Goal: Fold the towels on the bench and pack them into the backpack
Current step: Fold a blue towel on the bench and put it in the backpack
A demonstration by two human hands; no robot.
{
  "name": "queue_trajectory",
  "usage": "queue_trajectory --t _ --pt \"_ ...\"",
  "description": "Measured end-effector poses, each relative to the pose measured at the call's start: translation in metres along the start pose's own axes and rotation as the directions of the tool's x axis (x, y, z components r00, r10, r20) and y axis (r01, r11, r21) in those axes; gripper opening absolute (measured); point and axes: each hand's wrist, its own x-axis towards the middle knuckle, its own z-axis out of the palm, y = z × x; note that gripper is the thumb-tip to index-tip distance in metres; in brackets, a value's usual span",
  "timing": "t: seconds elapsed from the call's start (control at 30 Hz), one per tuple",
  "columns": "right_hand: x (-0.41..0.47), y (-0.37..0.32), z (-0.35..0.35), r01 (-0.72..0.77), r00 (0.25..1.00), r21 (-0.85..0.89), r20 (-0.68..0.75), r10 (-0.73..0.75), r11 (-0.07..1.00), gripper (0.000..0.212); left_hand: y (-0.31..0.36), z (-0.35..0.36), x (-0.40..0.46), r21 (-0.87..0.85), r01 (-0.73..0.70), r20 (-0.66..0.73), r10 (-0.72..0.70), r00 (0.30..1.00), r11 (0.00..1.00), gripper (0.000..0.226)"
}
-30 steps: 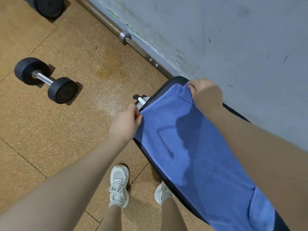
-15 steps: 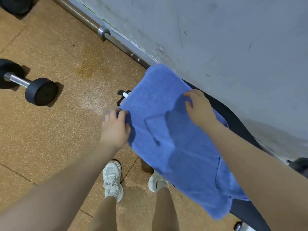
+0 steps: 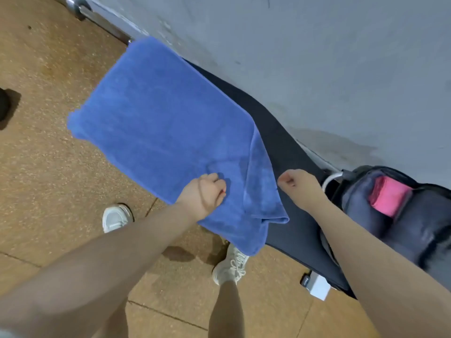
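A blue towel (image 3: 166,123) lies doubled over the far end of the black bench (image 3: 283,142), its left part hanging past the bench edge. My left hand (image 3: 205,193) grips the towel's near edge with curled fingers. My right hand (image 3: 297,186) is curled at the towel's right edge, where a ridge of cloth runs up to it, and it seems to pinch that edge. An open dark grey backpack (image 3: 415,230) stands on the bench's near end, with a rolled pink towel (image 3: 388,198) inside.
A grey wall (image 3: 317,57) runs along the far side of the bench. A barbell (image 3: 97,15) lies at its foot. Part of a black dumbbell (image 3: 3,106) shows at the left edge. My white shoes (image 3: 114,218) stand on the cork floor beside the bench.
Both hands have moved from the towel's far end to its near end, and the towel now lies doubled. The view swung right, bringing the backpack into sight.
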Motion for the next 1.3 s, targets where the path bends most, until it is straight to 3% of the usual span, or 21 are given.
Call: queue_trajectory --t 0.13,0.23,0.33,0.43,0.53,0.6,0.7,0.77,0.87,1.0,1.17,1.3 --pt "-0.001 0.031 0.038 0.271 0.962 -0.044 0.031 -0.270 0.962 0.017 0.049 0.057 0.002 0.056 0.085 0.160 -0.093 0.983 0.995 0.029" --pt "-0.001 0.041 0.066 0.501 0.860 -0.302 0.071 -0.505 0.811 0.033 0.072 0.100 0.001 0.128 0.091 0.201 -0.115 0.973 0.988 0.032" --pt "-0.001 0.050 0.081 0.583 0.764 -0.440 0.010 -0.645 0.684 0.045 0.081 0.122 -0.003 0.201 0.042 0.081 -0.060 0.995 0.979 0.033" --pt "0.006 0.061 0.088 0.627 0.697 -0.361 -0.136 -0.704 0.690 0.023 0.092 0.137 -0.010 0.187 0.140 -0.066 -0.129 0.989 0.972 0.043" --pt "0.009 0.069 0.075 0.572 0.751 -0.142 -0.306 -0.586 0.808 0.026 0.111 0.151 -0.007 0.127 0.349 -0.022 -0.349 0.937 0.929 0.052" --pt "0.011 0.079 0.059 0.508 0.842 0.211 -0.325 -0.430 0.835 0.031 0.121 0.160 -0.001 0.162 0.453 -0.062 -0.449 0.891 0.877 0.057" --pt "0.015 0.090 0.033 0.224 0.974 0.685 -0.172 -0.145 0.693 0.021 0.130 0.164 0.004 0.156 0.508 -0.109 -0.496 0.861 0.847 0.054" --pt "0.014 0.098 0.022 0.055 0.998 0.793 -0.063 -0.008 0.607 0.015 0.133 0.164 0.004 0.156 0.516 -0.102 -0.505 0.857 0.843 0.048" --pt "0.012 0.112 0.020 0.025 0.993 0.755 -0.094 0.070 0.655 0.013 0.135 0.158 0.001 0.218 0.515 -0.100 -0.506 0.857 0.829 0.034" --pt "0.012 0.127 0.019 0.033 0.968 0.697 -0.199 0.149 0.716 0.030 0.139 0.151 -0.001 0.298 0.417 -0.052 -0.422 0.905 0.858 0.034" --pt "0.016 0.145 0.000 0.004 0.919 0.521 -0.338 0.202 0.853 0.015 0.153 0.149 -0.009 0.111 0.262 -0.011 -0.262 0.965 0.959 0.048" --pt "0.014 0.160 -0.006 -0.170 0.914 0.278 -0.314 0.257 0.945 0.037 0.149 0.159 -0.013 0.230 0.138 0.148 -0.174 0.973 0.963 0.070"
